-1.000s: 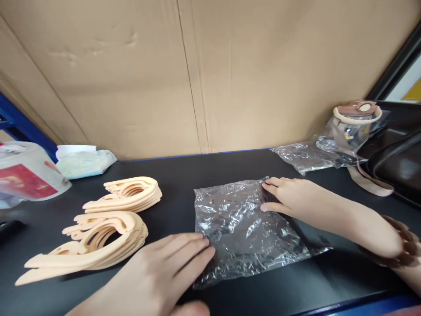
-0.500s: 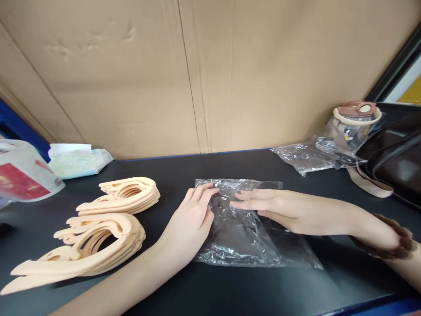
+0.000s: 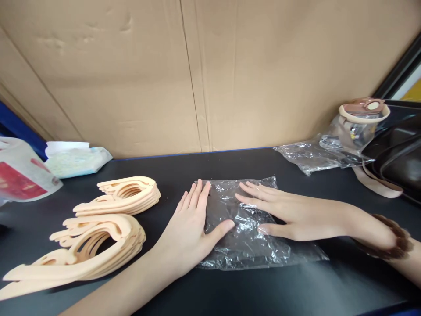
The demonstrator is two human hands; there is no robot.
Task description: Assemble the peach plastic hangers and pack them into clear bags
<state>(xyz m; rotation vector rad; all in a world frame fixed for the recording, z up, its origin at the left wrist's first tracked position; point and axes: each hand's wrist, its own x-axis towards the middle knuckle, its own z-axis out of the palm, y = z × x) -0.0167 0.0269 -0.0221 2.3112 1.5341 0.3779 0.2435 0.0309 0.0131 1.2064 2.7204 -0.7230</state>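
Note:
A crinkled clear plastic bag [image 3: 250, 245] lies flat on the black table [image 3: 230, 289]. My left hand [image 3: 192, 224] rests palm down on the bag's left edge, fingers stretched out, thumb spread onto the plastic. My right hand [image 3: 279, 210] lies flat on the bag's right half, fingers extended toward the left hand. Neither hand grips anything. To the left of my left hand sit two piles of peach-coloured curved flat parts, one nearer [image 3: 88, 250] and one farther back [image 3: 128, 193].
A cardboard wall [image 3: 210, 74] stands behind the table. At the back right are another clear bag [image 3: 309, 156], a bottle with a pink lid [image 3: 362, 120] and a dark bag [image 3: 397, 153]. At the far left lie a wipes pack [image 3: 75, 159] and a red-printed pouch [image 3: 19, 180].
My left hand came up from the bag's near left corner to its left edge and spread flat. My right hand slid from the far right corner toward the middle and flattened.

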